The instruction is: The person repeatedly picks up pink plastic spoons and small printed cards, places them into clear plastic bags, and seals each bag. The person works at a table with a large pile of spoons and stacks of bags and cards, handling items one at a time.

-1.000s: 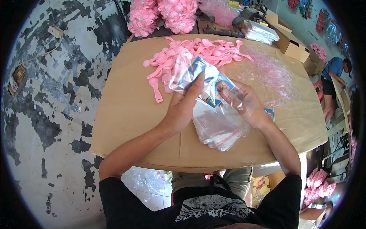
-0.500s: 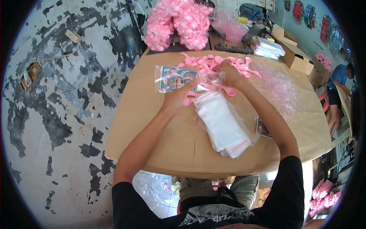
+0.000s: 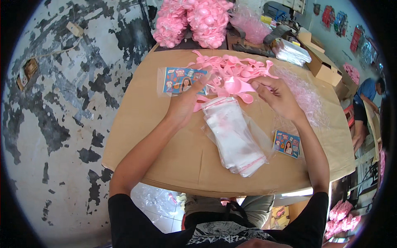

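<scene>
The left hand (image 3: 185, 100) hides one end of a clear bag (image 3: 161, 84) with a blue card (image 3: 178, 81) inside. Its thumb presses on top; the fingers underneath are out of sight. The right hand (image 3: 275, 97) is half curled and seems to pinch the handle of a pink spoon (image 3: 232, 85), but the fingertips are hard to see. The spoon is in front of a heap of pink spoons (image 3: 244, 66).

A stack of clear bags (image 3: 237, 138) lies on the brown counter (image 3: 165, 161). Paint peels off the wall (image 3: 41, 118). The blue card has tiny print and a picture of a person.
</scene>
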`<state>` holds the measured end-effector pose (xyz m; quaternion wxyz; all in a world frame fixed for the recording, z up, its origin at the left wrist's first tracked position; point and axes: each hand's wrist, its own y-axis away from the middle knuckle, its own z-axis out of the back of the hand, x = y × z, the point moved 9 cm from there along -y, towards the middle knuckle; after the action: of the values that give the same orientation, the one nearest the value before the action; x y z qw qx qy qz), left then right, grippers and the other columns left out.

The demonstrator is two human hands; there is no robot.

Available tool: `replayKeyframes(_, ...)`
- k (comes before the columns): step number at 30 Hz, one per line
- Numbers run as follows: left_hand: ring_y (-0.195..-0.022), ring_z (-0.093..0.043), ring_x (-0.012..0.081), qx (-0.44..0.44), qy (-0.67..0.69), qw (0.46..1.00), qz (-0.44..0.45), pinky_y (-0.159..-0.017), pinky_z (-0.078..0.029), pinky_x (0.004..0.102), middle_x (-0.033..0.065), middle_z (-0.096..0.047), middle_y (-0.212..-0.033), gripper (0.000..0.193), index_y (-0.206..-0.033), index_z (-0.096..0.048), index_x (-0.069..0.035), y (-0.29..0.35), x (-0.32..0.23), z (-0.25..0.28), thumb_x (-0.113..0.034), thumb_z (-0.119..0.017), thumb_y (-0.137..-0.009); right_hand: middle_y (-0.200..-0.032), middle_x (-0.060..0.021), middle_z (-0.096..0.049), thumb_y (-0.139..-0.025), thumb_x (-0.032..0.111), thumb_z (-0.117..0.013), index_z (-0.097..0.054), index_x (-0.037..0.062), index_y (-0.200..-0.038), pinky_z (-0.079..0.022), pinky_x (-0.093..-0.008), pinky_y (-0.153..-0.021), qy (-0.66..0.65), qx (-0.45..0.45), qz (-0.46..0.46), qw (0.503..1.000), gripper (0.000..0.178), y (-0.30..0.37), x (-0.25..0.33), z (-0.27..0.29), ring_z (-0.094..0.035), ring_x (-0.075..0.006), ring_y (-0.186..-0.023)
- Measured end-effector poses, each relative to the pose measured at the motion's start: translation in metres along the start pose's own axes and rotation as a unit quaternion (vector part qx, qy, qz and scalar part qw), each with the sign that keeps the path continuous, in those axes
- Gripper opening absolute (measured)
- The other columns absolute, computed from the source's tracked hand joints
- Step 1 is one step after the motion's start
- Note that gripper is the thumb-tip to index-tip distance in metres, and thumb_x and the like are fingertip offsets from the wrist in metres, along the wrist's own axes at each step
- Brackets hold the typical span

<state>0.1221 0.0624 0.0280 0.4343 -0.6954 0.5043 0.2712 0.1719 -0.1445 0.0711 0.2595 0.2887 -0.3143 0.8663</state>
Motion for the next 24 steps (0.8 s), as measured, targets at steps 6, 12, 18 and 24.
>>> replayKeyframes(6, -0.128, -0.052, 0.0225, 0.03, 0.033, 0.999, 0.012, -0.107, -0.044, 0.0402, 0.0099, -0.058, -0.132, 0.051, -0.137, -0.044, -0.007, 0.023, 0.017, -0.025, -0.018, -0.069, -0.093, -0.087, -0.0026, -0.061, -0.103, 0.02, -0.053, -0.056, 0.0052, -0.123, -0.049, -0.0291, -0.072, -0.203, 0.058, -0.007, 0.978, 0.025, 0.013, 0.039, -0.03, -0.057, -0.0103, -0.076)
replayKeyframes(12, -0.124, -0.054, 0.0217, 0.086, 0.07, 0.992, 0.065, -0.109, -0.044, 0.0376, 0.0108, -0.05, -0.14, 0.056, -0.141, -0.038, -0.006, 0.031, 0.032, -0.036, -0.03, -0.063, -0.097, -0.067, 0.0038, -0.05, -0.101, 0.02, -0.057, -0.057, 0.0045, -0.096, -0.03, -0.0219, -0.05, -0.055, -0.079, 0.046, 0.994, 0.017, 0.01, 0.065, -0.008, -0.042, -0.0032, -0.056)
replayKeyframes(18, -0.125, -0.052, 0.0244, -0.025, 0.028, 0.997, 0.07, -0.106, -0.041, 0.0391, 0.0122, -0.045, -0.147, 0.063, -0.147, -0.03, -0.004, 0.01, 0.018, 0.0, -0.044, -0.05, -0.102, -0.074, 0.0053, -0.056, -0.095, 0.012, -0.064, -0.062, 0.005, -0.091, -0.032, -0.019, -0.05, 0.067, 0.037, -0.004, 0.997, 0.009, 0.007, 0.086, 0.035, -0.043, 0.0007, -0.06)
replayKeyframes(24, -0.13, -0.048, 0.0239, 0.231, -0.244, 0.933, -0.127, -0.106, -0.041, 0.0403, 0.0145, -0.046, -0.145, 0.074, -0.148, -0.026, 0.0, 0.042, -0.009, -0.075, -0.037, -0.063, -0.095, -0.081, 0.0041, -0.059, -0.099, 0.012, -0.058, -0.058, 0.0036, -0.1, -0.033, -0.0181, -0.052, -0.092, -0.022, 0.046, 0.994, 0.009, -0.009, 0.11, 0.025, -0.045, 0.001, -0.061)
